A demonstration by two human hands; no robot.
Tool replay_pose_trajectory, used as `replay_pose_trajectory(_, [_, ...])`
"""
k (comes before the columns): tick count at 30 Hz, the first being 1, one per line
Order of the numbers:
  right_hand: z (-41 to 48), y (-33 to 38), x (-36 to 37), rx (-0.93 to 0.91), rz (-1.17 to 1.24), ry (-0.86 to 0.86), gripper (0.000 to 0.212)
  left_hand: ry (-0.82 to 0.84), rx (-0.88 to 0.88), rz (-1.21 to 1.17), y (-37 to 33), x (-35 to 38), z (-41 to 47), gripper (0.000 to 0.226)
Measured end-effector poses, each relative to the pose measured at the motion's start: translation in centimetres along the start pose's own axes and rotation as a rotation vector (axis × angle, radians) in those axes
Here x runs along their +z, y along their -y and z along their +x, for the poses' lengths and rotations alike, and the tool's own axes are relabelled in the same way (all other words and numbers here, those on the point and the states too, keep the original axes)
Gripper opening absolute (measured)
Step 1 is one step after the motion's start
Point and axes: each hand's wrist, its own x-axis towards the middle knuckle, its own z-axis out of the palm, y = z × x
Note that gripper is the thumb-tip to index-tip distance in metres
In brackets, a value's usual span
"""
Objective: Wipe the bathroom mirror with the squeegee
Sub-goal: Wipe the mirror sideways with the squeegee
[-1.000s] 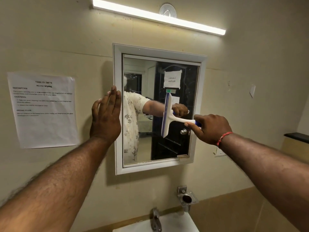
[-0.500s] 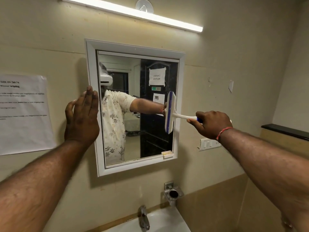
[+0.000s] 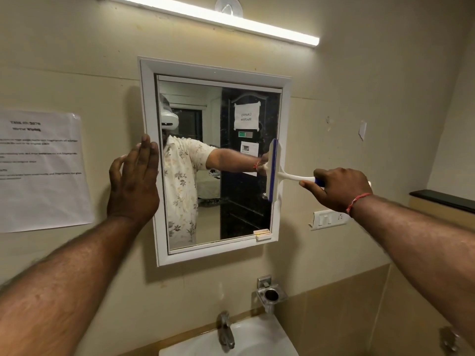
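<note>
At the mirror's (image 3: 218, 163) right edge: squeegee (image 3: 274, 170), blade upright, pressed to the glass beside the frame (image 3: 285, 124).
Right hand (image 3: 339, 188): my fingers wrapped round its handle.
Left hand (image 3: 133, 186): flat, fingers straight, bracing the left frame.
Change: a second ago the blade sat mid-glass; it has travelled right.
Meaning: this pass looks finished; I judge a lower strip comes next.
</note>
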Motion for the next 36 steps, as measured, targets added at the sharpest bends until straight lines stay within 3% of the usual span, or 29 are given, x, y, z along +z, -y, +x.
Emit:
replay_pose_trajectory(8, [-1.9,5.9,0.8,-0.139,0.14,-0.129,0.058,0.026,-0.005,-0.014,0.4,-0.3,-0.8,0.098])
replay_pose_trajectory(21, [-5.4,21.3,1.9,-0.287,0.387,-0.06,0.053,0.065,0.027,0.05,0.6,1.6,-4.8,0.1])
replay_pose_trajectory(25, [-5.8,23.3,2.8,-0.283,0.413,-0.044,0.053,0.088,0.053,0.068,0.8,2.1,-6.4,0.101])
replay_pose_trajectory(36, [-4.7,24.7,3.6,-0.271,0.436,-0.062,0.054,0.098,0.081,0.071,0.6,2.5,-8.3,0.079])
